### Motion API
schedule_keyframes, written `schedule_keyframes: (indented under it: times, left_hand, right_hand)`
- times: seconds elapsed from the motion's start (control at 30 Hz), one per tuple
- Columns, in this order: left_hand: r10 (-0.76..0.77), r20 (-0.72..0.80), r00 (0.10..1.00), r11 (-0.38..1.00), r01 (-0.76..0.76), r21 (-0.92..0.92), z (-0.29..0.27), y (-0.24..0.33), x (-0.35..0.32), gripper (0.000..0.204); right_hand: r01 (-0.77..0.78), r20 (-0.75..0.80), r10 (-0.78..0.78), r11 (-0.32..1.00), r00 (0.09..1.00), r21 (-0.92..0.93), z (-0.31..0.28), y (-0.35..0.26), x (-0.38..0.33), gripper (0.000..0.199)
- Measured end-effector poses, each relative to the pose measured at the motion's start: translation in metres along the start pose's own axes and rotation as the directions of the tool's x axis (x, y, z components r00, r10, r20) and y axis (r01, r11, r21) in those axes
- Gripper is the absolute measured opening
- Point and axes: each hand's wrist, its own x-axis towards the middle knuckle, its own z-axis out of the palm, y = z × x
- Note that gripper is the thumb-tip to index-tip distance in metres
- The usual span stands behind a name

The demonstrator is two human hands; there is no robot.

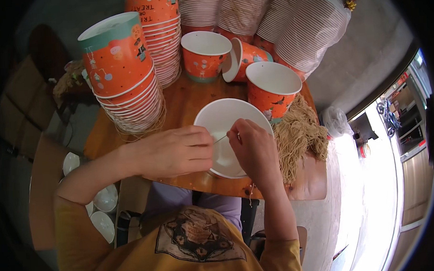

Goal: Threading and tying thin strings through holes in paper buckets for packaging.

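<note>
left hand (172, 151) pinched one end of a thin string (220, 138) | right hand (253, 151) pinched the other end, string taut between them | both over a white-lined cup (221, 117) on the table (187, 103) | pile of strings (298, 132) just right | cup stacks (128, 71) behind

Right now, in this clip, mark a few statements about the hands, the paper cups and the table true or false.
1. Both hands, left hand and right hand, work over the white-lined orange paper cup. True.
2. A thin string runs between the fingers. True.
3. The tan string bundle lies left of the cup. False: on its right.
4. The round wooden table holds one cup only. False: tall cup stacks stand there.
</note>
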Motion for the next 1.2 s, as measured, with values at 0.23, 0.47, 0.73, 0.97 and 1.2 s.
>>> schedule_keyframes:
  times: [0.23, 0.47, 0.73, 0.97, 1.2]
  left_hand:
    - [-0.087, 0.041, 0.995, 0.977, 0.077, 0.201, -0.014, 0.024, 0.008, 0.026]
    - [-0.223, 0.036, 0.974, 0.971, 0.219, 0.094, 0.000, 0.020, -0.005, 0.018]
    - [-0.278, -0.092, 0.956, 0.961, 0.275, -0.037, 0.008, -0.044, 0.001, 0.008]
    - [-0.217, -0.216, 0.952, 0.975, 0.200, -0.097, 0.003, -0.068, 0.005, 0.009]
    - [-0.561, -0.220, 0.798, 0.550, 0.160, -0.820, 0.060, 0.099, 0.039, 0.067]
  right_hand:
    - [-0.004, -0.027, 0.004, 1.000, 1.000, 0.016, 0.003, 0.001, 0.000, 0.015]
    - [-0.177, 0.033, 0.322, 0.429, 0.946, 0.886, -0.024, 0.017, -0.006, 0.013]
    - [-0.006, 0.126, 0.376, -0.303, 0.918, 0.953, -0.023, 0.063, -0.053, 0.016]
    - [0.034, 0.251, 0.403, -0.581, 0.880, 0.813, -0.026, 0.041, -0.071, 0.016]
    - [0.063, 0.159, 0.317, -0.590, 0.935, 0.805, -0.017, -0.016, -0.072, 0.017]
